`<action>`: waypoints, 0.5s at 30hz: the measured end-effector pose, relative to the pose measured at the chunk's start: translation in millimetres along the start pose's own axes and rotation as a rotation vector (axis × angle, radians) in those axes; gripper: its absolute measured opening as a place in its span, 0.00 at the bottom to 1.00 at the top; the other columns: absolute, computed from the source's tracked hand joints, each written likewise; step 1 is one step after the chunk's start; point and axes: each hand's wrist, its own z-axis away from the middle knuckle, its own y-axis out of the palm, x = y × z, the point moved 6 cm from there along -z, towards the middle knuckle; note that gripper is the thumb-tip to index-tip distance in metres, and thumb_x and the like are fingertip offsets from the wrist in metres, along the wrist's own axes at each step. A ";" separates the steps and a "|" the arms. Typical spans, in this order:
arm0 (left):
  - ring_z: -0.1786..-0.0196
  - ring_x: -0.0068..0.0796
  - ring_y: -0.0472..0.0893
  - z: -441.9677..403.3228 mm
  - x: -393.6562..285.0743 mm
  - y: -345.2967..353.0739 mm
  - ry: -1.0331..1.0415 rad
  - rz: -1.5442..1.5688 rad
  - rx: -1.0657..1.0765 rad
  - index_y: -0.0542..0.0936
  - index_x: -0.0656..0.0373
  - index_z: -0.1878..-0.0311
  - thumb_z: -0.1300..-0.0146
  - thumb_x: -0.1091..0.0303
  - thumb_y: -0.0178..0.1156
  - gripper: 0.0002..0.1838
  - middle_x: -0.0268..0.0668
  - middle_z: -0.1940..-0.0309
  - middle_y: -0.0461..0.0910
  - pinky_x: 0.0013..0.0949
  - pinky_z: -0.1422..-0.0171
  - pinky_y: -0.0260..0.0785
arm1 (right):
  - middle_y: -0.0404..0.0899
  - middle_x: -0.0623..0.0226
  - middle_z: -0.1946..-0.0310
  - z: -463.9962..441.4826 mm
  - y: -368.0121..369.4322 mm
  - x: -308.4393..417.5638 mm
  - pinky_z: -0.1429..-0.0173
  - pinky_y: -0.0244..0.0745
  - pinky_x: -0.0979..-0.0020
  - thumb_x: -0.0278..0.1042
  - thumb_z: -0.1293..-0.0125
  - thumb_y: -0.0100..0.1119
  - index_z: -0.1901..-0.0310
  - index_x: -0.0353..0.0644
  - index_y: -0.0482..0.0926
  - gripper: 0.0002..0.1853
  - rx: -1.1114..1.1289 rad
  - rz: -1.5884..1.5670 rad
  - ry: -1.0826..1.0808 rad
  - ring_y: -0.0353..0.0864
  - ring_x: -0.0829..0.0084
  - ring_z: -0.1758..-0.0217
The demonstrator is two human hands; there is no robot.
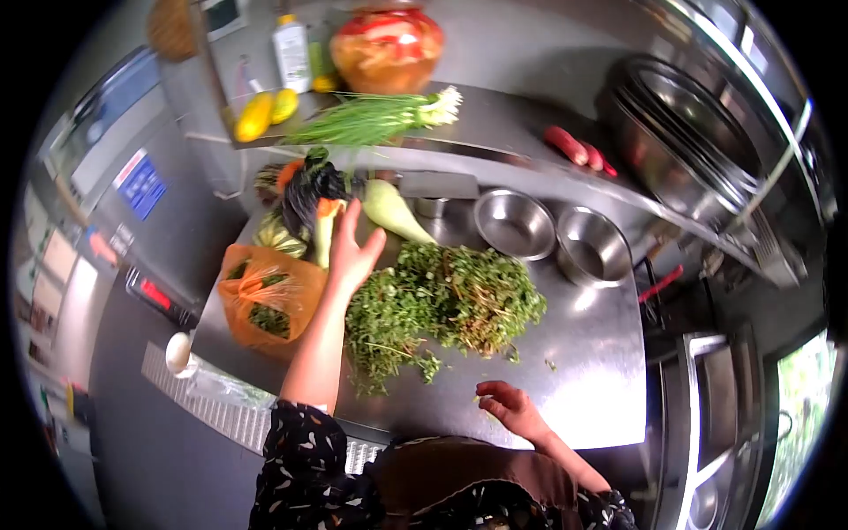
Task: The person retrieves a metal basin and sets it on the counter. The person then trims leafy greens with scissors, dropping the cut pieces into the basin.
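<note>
The left hand point(353, 256) reaches out over the far left part of the metal table point(565, 371); its fingers are spread well apart, and it is right beside a long pale vegetable with an orange top point(323, 240); I cannot tell if they touch. The right hand point(514, 412) is over the near side of the table; its fingers are loosely bent, and I cannot tell if they pinch a tiny bit of green.

The leafy greens point(486, 296) lie in a big, messy heap in the middle of the table, between the two hands; small loose bits lie to their right. An orange plastic bag point(302, 291) with greens inside sits at the left; a pale green gourd point(389, 210) lies behind the heap; two steel bowls point(515, 223) stand at the far right; green onions point(375, 117) lie on the shelf point(503, 122) at the far side.
</note>
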 end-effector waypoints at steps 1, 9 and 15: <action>0.25 0.51 0.53 25.3 -8.8 27.7 0.002 -0.113 0.119 0.61 0.58 0.30 0.44 0.60 0.67 0.40 0.53 0.28 0.52 0.43 0.24 0.49 | 0.83 0.66 0.58 6.8 -6.4 -8.9 0.53 0.77 0.71 0.37 0.33 0.59 0.48 0.39 0.77 0.16 -0.029 0.016 0.016 0.81 0.75 0.59; 0.23 0.52 0.44 175.1 -90.7 184.7 0.448 -0.367 0.845 0.61 0.46 0.29 0.50 0.53 0.71 0.45 0.46 0.26 0.49 0.59 0.22 0.35 | 0.84 0.60 0.58 46.1 -25.3 -72.0 0.50 0.76 0.69 0.39 0.33 0.58 0.48 0.38 0.78 0.16 -0.115 -0.032 0.205 0.82 0.71 0.56; 0.23 0.55 0.40 130.6 -98.3 268.6 0.455 -0.628 0.923 0.55 0.42 0.26 0.58 0.44 0.74 0.56 0.50 0.25 0.45 0.63 0.23 0.28 | 0.83 0.59 0.58 49.7 -23.3 -69.2 0.50 0.76 0.69 0.39 0.32 0.57 0.48 0.40 0.78 0.16 -0.080 0.002 0.231 0.83 0.70 0.56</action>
